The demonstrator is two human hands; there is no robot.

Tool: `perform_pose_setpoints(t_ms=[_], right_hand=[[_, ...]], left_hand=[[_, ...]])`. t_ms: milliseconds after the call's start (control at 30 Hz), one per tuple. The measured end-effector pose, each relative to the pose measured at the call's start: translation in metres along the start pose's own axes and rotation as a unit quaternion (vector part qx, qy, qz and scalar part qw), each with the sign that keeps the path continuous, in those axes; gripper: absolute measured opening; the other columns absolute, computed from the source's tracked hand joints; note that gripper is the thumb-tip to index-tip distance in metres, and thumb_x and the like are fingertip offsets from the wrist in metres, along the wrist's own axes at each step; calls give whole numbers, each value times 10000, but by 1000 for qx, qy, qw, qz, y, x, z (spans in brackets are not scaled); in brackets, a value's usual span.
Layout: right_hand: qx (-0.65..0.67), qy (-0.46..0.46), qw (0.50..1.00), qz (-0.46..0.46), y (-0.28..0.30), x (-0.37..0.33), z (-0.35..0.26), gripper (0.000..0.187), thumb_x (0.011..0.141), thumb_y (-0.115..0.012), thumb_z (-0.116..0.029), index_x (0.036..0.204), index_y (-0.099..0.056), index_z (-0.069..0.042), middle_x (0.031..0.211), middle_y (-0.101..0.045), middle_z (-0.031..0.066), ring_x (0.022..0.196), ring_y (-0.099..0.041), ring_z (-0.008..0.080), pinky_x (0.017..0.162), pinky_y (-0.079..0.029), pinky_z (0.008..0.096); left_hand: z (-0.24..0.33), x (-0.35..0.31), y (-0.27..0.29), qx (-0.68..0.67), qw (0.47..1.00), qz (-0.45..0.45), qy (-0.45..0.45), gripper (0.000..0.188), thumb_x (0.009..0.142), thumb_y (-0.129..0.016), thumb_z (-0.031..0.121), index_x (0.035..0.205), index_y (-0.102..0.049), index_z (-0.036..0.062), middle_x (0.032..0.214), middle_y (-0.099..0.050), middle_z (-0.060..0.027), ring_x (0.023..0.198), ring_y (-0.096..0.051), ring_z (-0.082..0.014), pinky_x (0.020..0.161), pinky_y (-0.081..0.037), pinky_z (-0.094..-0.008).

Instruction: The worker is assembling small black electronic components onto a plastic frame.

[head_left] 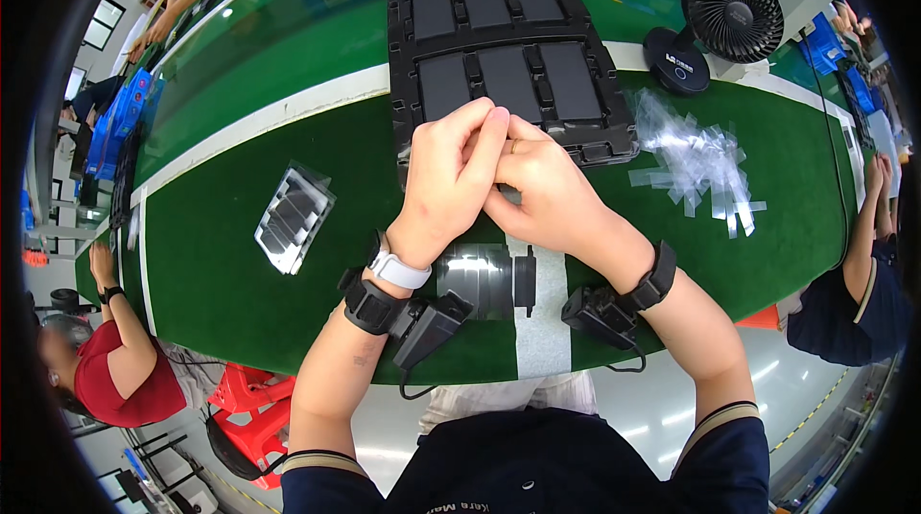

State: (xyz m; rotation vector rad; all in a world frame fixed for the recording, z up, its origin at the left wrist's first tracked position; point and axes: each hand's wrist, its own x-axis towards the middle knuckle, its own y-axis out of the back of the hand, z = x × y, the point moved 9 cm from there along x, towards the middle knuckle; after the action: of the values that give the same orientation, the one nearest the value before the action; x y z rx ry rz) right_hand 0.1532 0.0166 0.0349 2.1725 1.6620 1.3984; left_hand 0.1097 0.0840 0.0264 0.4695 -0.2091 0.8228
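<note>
Meeting by the black tray (pixel 499 36), left hand (pixel 443 174) and right hand (pixel 556 186) are held, fingers (pixel 487 145) curled together; anything pinched cannot be told.

My left forearm (pixel 331 385) and right forearm (pixel 705 337) extend forward and converge ahead of my torso (pixel 537 461). My left wrist (pixel 413 240) and right wrist (pixel 616 250) stand apart; beyond them, my left hand (pixel 441 169) and right hand (pixel 552 178) meet. The left hand presents its back, thumb extended forward, its tip beside the right hand's bent fingers. The right hand angles inward, knuckles flexed, thumb directed toward the left hand. Several fingertips are concealed at the contact area; whether anything is gripped there cannot be determined.
</note>
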Motion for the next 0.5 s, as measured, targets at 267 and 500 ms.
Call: perform_pose_setpoints(t_ms=[267, 500], right_hand=[[10, -5, 1000, 10, 2, 1, -1, 40, 656, -608, -17, 678, -590, 11, 703, -597, 109, 755, -523, 290, 743, -448, 376], [-15, 14, 999, -30, -2, 1, -5, 58, 626, -631, -36, 637, -579, -13, 683, -591, 95, 798, -520, 282, 780, -431, 375]], left_hand=[[-2, -1, -1, 5, 1000, -7, 13, 266, 894, -508, 127, 679, -435, -12, 542, -368, -29, 529, -313, -59, 454, -279, -251], [-6, 1, -1, -42, 999, 3, 14, 252, 876, -525, 119, 678, -453, -19, 502, -380, -60, 483, -311, -71, 429, -273, -267]])
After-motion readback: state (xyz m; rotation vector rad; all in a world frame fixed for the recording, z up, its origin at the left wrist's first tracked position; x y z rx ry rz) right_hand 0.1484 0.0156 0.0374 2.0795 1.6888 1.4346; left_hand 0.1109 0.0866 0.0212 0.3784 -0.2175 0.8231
